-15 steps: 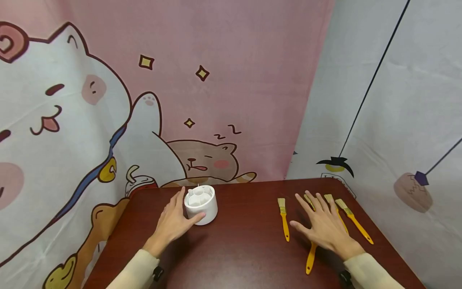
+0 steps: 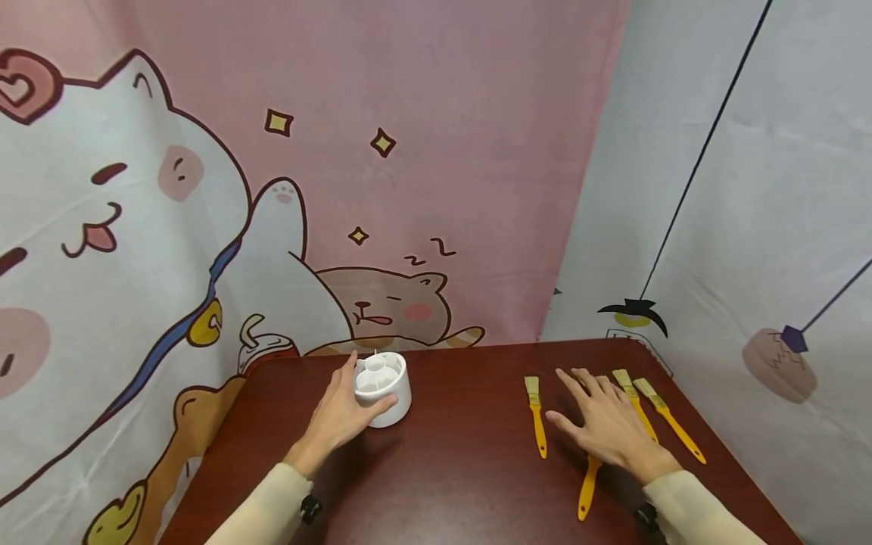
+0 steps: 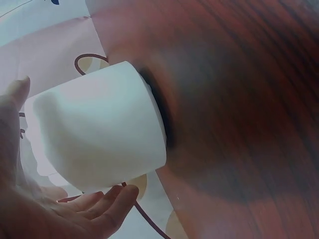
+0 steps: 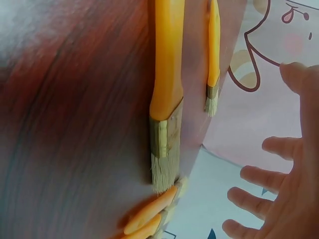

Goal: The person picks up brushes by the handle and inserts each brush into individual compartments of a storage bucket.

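Observation:
In the head view a white round holder [image 2: 391,401] with divided compartments stands upright towards the back left of the table. My left hand [image 2: 344,412] is at its left side, thumb and fingers spread about it. The left wrist view shows the holder's smooth side [image 3: 102,129], with the thumb apart from it and the fingertips [image 3: 127,196] right beside its wall. Over on the right, my right hand [image 2: 606,424] hovers with spread fingers above a paintbrush [image 2: 588,488], hiding part of it. That brush has a yellow handle; its pale bristles show in the right wrist view [image 4: 165,172].
Another yellow paintbrush [image 2: 537,416] lies left of the right hand. Two more, a paintbrush [image 2: 636,405] and an outer paintbrush [image 2: 671,420], lie to its right near the table's edge. The dark red-brown table [image 2: 456,454] meets a cartoon-printed cloth [image 2: 477,189] behind.
My left hand has moved slightly right, closer round the white holder. My right hand has shifted slightly, its fingers a little lower, uncovering more of a brush on its right.

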{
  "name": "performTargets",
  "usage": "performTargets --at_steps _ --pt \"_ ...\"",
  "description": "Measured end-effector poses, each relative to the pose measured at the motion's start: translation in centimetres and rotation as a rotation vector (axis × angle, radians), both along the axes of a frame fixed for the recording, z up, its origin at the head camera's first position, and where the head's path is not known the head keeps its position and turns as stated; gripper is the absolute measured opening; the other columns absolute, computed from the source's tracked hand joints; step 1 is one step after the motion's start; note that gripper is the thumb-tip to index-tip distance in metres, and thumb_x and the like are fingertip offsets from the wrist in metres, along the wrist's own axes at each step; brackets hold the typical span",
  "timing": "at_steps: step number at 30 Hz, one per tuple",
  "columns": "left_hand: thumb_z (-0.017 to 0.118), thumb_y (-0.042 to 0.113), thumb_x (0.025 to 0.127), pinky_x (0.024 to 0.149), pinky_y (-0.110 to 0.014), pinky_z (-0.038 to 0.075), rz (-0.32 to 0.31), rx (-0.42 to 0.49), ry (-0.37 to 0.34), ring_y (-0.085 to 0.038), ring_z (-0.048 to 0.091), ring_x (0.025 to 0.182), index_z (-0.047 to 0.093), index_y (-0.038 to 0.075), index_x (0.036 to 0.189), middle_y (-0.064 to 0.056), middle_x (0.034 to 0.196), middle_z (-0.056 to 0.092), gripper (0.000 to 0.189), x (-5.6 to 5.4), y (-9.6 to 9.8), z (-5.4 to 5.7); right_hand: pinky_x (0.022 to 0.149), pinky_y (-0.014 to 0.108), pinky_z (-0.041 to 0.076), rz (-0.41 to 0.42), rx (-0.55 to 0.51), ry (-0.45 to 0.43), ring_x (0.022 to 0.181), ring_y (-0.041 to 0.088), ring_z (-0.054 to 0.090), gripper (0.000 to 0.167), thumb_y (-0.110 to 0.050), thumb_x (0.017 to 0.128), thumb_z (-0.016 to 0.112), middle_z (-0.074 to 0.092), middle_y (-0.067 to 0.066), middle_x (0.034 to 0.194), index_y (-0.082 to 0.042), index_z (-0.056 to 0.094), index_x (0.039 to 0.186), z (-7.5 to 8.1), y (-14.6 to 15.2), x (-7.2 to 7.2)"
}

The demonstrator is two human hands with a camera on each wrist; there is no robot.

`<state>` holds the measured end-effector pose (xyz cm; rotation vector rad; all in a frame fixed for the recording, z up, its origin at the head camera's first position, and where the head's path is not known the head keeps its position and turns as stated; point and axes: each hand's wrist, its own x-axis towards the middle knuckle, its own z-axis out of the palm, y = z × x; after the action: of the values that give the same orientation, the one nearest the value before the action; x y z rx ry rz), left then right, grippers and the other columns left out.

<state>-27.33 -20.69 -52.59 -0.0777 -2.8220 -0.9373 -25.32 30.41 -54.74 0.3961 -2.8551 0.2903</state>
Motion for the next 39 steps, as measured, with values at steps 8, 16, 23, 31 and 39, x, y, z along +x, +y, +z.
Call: performTargets --at_steps 8,16,23,31,39 --pt "0.090 0.073 0.091 0.111 -0.071 0.060 0.014 0.016 0.040 -0.048 0.067 0.145 0.032 0.012 0.183 -0.024 0.165 0.060 0.125 -0.3 0.5 -0.1 0.117 0.081 0.050 -0.005 -0.042 -0.011 0.140 0.054 0.063 0.081 -0.066 0.107 0.076 0.062 0.023 0.162 -0.015 0.061 0.169 -0.2 -0.7 -0.7" --pt "0.092 0.069 0.092 0.114 -0.069 0.059 0.007 0.027 0.072 -0.048 0.067 0.144 0.037 0.010 0.181 -0.025 0.162 0.062 0.120 -0.3 0.7 -0.4 0.113 0.083 0.051 -0.014 -0.066 -0.032 0.141 0.052 0.066 0.071 -0.057 0.108 0.079 0.069 0.024 0.153 -0.011 0.067 0.161 -0.7 -1.8 -1.5" --pt "0.094 0.067 0.091 0.113 -0.070 0.060 -0.008 0.051 0.062 -0.048 0.068 0.143 0.037 0.014 0.181 -0.024 0.164 0.061 0.119 -0.2 1.3 -0.5 0.106 0.071 0.063 -0.001 -0.079 -0.001 0.120 0.045 0.076 0.065 -0.052 0.107 0.084 0.075 0.022 0.140 -0.007 0.073 0.152 -1.2 -2.7 -2.3" --pt "0.093 0.069 0.091 0.112 -0.069 0.061 -0.022 0.062 0.058 -0.046 0.069 0.142 0.038 0.014 0.181 -0.022 0.162 0.062 0.119 0.0 2.1 -0.5 0.094 0.059 0.069 -0.002 -0.096 -0.018 0.100 0.034 0.075 0.055 -0.047 0.105 0.087 0.076 0.020 0.124 -0.002 0.077 0.135 -1.4 -3.8 -3.2" --pt "0.094 0.070 0.089 0.114 -0.067 0.061 -0.051 0.067 0.064 -0.044 0.069 0.142 0.038 0.013 0.180 -0.022 0.160 0.063 0.121 0.2 2.9 -0.6 0.069 0.038 0.057 -0.016 -0.161 -0.060 0.078 0.021 0.059 0.044 -0.038 0.102 0.092 0.067 0.011 0.099 -0.002 0.075 0.121 -1.9 -4.3 -4.1"
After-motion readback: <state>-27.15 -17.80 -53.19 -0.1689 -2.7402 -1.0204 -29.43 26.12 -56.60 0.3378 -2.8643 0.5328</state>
